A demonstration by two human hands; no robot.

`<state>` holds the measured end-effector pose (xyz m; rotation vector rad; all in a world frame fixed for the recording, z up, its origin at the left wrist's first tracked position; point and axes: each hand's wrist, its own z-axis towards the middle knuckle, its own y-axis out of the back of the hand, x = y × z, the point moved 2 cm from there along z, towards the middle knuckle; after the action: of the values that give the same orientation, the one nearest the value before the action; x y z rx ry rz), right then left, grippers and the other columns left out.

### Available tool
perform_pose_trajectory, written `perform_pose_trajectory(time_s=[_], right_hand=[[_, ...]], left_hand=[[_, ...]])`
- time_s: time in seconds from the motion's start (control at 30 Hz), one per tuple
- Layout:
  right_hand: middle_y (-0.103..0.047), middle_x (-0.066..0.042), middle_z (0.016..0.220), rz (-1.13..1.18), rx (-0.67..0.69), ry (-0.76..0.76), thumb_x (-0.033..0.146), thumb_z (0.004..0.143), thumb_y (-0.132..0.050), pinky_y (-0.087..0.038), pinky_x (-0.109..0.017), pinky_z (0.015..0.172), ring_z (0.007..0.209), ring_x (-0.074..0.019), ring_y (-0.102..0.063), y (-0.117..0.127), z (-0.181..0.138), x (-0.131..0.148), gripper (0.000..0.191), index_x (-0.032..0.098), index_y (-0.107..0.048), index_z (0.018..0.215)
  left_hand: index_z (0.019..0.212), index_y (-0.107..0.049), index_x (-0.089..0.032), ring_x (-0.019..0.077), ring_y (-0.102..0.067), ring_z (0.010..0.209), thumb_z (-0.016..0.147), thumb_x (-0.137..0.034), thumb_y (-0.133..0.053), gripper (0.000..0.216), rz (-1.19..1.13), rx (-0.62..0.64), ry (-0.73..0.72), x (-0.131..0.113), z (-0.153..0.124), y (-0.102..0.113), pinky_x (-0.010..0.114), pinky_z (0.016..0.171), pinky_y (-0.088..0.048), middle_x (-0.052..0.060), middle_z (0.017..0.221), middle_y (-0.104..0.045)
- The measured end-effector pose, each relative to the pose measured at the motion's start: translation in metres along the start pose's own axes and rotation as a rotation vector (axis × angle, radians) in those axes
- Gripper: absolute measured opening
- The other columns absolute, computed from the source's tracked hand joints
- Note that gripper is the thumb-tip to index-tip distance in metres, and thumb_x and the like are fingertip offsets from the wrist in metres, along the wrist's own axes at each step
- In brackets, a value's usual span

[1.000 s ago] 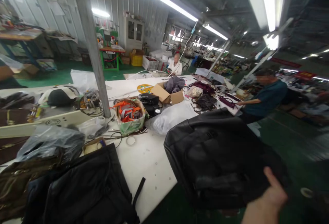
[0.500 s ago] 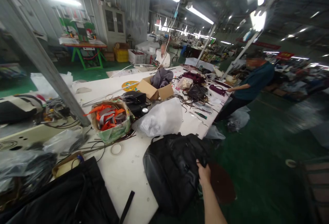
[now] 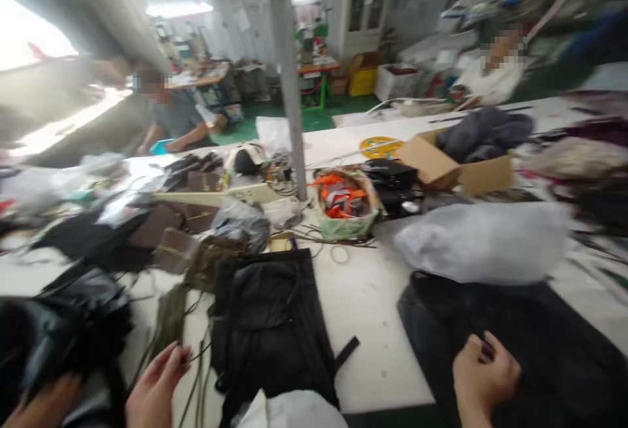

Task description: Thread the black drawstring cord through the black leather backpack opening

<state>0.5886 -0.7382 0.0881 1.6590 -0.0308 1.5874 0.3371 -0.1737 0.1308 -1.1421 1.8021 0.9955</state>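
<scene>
My right hand [image 3: 483, 372] is closed over the black backpack [image 3: 554, 343] at the right, with dark material showing between thumb and fingers. My left hand [image 3: 159, 379] is at the lower left, its fingertips pinched where a thin dark cord [image 3: 200, 353] begins; blur hides the exact grip. Between my hands lies a flat black bag [image 3: 267, 323] with a front pocket, a short black strap [image 3: 347, 353] beside it. An olive fabric strip [image 3: 171, 317] lies just beyond my left hand.
Another person's blurred hand [image 3: 53, 398] is at the far left by a dark bag [image 3: 78, 323]. Behind the backpack stands a clear plastic bag [image 3: 485, 241]. A bin of orange scraps [image 3: 346, 225], an open cardboard box [image 3: 441, 163] and a metal post [image 3: 289, 81] are farther back. Two people sit beyond.
The view has swung left and is blurred. My left hand has come into view. My right hand stays at the backpack, which now looks flatter and more spread out.
</scene>
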Motion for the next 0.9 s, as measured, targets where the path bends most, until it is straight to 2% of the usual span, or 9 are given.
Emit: perform_pose_trajectory(time_s=[0.1,0.2,0.27,0.43,0.53,0.67,0.77,0.83,0.9], right_hand=[[-0.074,-0.022,0.119,0.116,0.281,0.092,0.073,0.094,-0.061,-0.059,-0.063,0.103,0.111,-0.0402,-0.073,-0.07,-0.091,0.058,0.062,0.018,-0.08,0.115],[-0.077,-0.013,0.124,0.355,0.86,0.347,0.049,0.104,-0.064,-0.061,-0.051,0.108,0.113,-0.0313,-0.074,-0.117,-0.187,0.152,0.034,0.024,-0.078,0.121],[-0.071,-0.012,0.141,0.504,1.133,0.497,0.038,0.107,-0.061,-0.062,-0.046,0.11,0.121,-0.0294,-0.072,-0.139,-0.242,0.214,0.038,0.029,-0.069,0.142],[-0.06,-0.011,0.159,0.58,1.283,0.646,0.034,0.104,-0.066,-0.054,-0.06,0.121,0.14,-0.0351,-0.063,-0.187,-0.323,0.284,0.071,0.035,-0.038,0.169],[-0.071,-0.01,0.144,0.548,1.4,0.5,0.033,0.104,-0.064,-0.063,-0.05,0.109,0.12,-0.0294,-0.074,-0.201,-0.335,0.286,0.067,0.035,-0.042,0.167],[-0.08,-0.005,0.121,0.471,1.622,0.613,0.035,0.11,-0.054,-0.063,-0.037,0.094,0.099,-0.0225,-0.076,-0.23,-0.316,0.299,0.036,0.033,-0.07,0.142],[-0.079,-0.006,0.112,0.251,1.511,0.659,0.039,0.113,-0.044,-0.059,-0.033,0.087,0.083,-0.0193,-0.072,-0.3,-0.281,0.313,0.038,0.025,-0.073,0.133],[-0.078,-0.011,0.115,-0.007,1.371,0.643,0.042,0.112,-0.042,-0.053,-0.036,0.099,0.103,-0.0245,-0.071,-0.362,-0.259,0.316,0.042,0.017,-0.076,0.119],[-0.077,-0.013,0.102,-0.252,1.456,0.649,0.036,0.111,-0.039,-0.051,-0.037,0.093,0.098,-0.026,-0.069,-0.419,-0.249,0.311,0.044,0.014,-0.076,0.1]], left_hand=[[0.099,-0.073,-0.018,0.0244,-0.076,0.089,0.044,-0.058,-0.105,0.076,-0.127,0.011,-0.045,-0.031,0.012,0.019,0.03,0.074,-0.062,0.007,0.093,-0.082],[0.108,-0.069,-0.017,0.0248,-0.076,0.101,0.069,-0.061,-0.097,0.065,-0.1,0.126,-0.174,-0.072,0.008,0.008,0.032,0.088,-0.061,0.012,0.106,-0.083],[0.111,-0.068,-0.018,0.0263,-0.075,0.108,0.084,-0.059,-0.088,0.054,-0.054,0.234,-0.232,-0.091,-0.003,-0.005,0.038,0.102,-0.059,0.013,0.114,-0.082],[0.105,-0.071,-0.022,0.035,-0.063,0.14,0.095,-0.053,-0.077,0.033,0.011,0.446,-0.354,-0.088,-0.026,-0.022,0.052,0.126,-0.045,0.015,0.147,-0.07],[0.1,-0.076,-0.024,0.0373,-0.05,0.153,0.097,-0.048,-0.074,0.024,0.092,0.44,-0.444,-0.076,-0.023,-0.018,0.055,0.131,-0.039,0.012,0.163,-0.055],[0.109,-0.078,-0.026,0.0368,-0.047,0.155,0.099,-0.047,-0.073,0.023,0.078,0.479,-0.409,-0.078,-0.001,-0.013,0.054,0.13,-0.04,0.011,0.167,-0.049],[0.127,-0.074,-0.026,0.0349,-0.053,0.149,0.1,-0.051,-0.072,0.037,-0.019,0.452,-0.322,-0.086,0.035,-0.012,0.048,0.123,-0.048,0.014,0.161,-0.055],[0.128,-0.074,-0.023,0.0328,-0.064,0.135,0.098,-0.055,-0.073,0.044,-0.064,0.387,-0.224,-0.088,0.064,-0.013,0.045,0.116,-0.053,0.015,0.143,-0.068],[0.121,-0.075,-0.02,0.0304,-0.07,0.121,0.094,-0.059,-0.076,0.048,-0.066,0.33,-0.13,-0.084,0.095,-0.013,0.042,0.111,-0.054,0.014,0.124,-0.076]])
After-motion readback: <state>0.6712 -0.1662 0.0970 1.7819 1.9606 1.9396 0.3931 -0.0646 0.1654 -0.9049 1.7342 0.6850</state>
